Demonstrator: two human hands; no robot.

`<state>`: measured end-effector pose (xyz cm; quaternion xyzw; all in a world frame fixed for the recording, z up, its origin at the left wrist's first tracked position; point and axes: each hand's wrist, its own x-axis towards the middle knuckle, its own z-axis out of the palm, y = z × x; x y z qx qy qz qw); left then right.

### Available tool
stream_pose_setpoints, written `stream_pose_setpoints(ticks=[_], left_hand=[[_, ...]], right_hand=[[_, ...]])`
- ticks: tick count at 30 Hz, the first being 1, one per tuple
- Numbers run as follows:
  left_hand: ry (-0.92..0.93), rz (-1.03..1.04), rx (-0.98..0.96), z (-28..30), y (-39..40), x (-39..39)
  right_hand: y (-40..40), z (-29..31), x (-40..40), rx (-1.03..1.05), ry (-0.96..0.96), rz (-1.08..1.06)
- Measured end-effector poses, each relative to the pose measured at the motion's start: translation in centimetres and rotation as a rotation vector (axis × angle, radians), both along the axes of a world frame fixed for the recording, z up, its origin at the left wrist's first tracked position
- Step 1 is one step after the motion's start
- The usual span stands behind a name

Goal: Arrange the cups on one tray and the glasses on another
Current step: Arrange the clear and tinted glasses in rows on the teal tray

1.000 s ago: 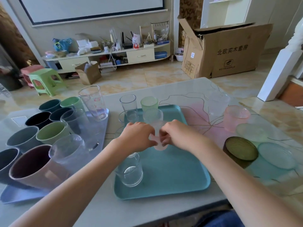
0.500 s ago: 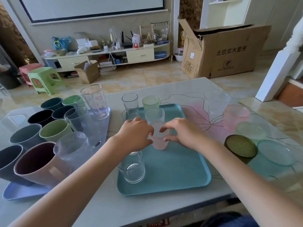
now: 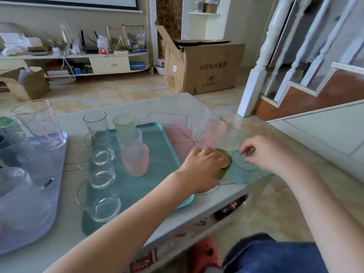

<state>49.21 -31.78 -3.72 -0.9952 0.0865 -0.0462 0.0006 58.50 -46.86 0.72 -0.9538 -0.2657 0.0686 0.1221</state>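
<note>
A teal tray (image 3: 157, 174) holds a frosted pink glass (image 3: 135, 159), a frosted green glass (image 3: 124, 123) and several clear glasses (image 3: 98, 201). To its left, a lavender tray (image 3: 29, 223) carries coloured cups (image 3: 7, 123) and a clear measuring glass (image 3: 39, 125). Right of the teal tray, on the table, my left hand (image 3: 202, 166) closes around an olive green glass (image 3: 225, 161). My right hand (image 3: 262, 150) hovers with curled, parted fingers over a pale teal glass (image 3: 244, 161). Behind them stands another pink glass (image 3: 215, 131).
The table's right edge (image 3: 256, 180) lies just beyond the loose glasses, with tiled floor below. A large cardboard box (image 3: 201, 66) stands on the floor behind the table. A white stair post (image 3: 254, 83) and a low white cabinet (image 3: 325, 131) are to the right.
Both hands let go of the frosted pink glass, which now stands on the teal tray. They moved right to the loose glasses on the table, and the view swung right.
</note>
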Motion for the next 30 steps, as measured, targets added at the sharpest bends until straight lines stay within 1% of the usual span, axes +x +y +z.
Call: stream_pose_setpoints(ticks=[3, 7, 9, 11, 14, 17, 21, 24, 26, 27, 28, 30], left_hand=[[0.022, 0.036, -0.016, -1.8, -1.4, 1.5], [0.023, 0.081, 0.037, -2.8, -1.6, 1.1], [-0.001, 0.103, 0.014, -2.4, -1.3, 0.1], [-0.065, 0.121, -0.044, -1.9, -0.5, -1.6], [-0.096, 0.211, -0.096, -2.2, 1.8, -5.1], [-0.103, 0.328, -0.088, -3.0, 4.2, -8.7], [-0.009, 0.389, -0.058, -3.3, 5.9, -12.3], [-0.092, 0.390, 0.026, -3.8, 6.9, -13.0], [-0.045, 0.418, 0.013, -3.4, 7.2, -13.2], [0.013, 0.442, 0.009, -3.2, 7.2, -13.2], [0.020, 0.453, 0.013, -3.0, 7.2, -13.2], [0.045, 0.466, 0.074, -2.8, 7.5, -13.2]], right_hand=[[-1.2, -1.1, -0.3, -0.212, 0.110, -0.022], [0.1, -1.4, -0.9, -0.442, 0.227, -0.036], [0.9, -1.7, -1.1, -0.511, 0.228, -0.019], [1.5, -1.8, -1.1, -0.551, 0.201, 0.015], [1.8, -1.8, -1.0, -0.502, 0.165, 0.054], [2.3, -1.4, -1.1, -0.474, 0.174, 0.070], [3.0, -0.4, -1.5, -0.418, 0.208, 0.082], [3.6, 0.0, -1.8, -0.375, 0.231, 0.097], [4.1, 0.1, -2.2, -0.364, 0.235, 0.119], [4.3, 0.2, -2.4, -0.345, 0.239, 0.125], [4.4, 0.3, -2.6, -0.332, 0.243, 0.132], [4.8, 0.5, -3.0, -0.311, 0.238, 0.152]])
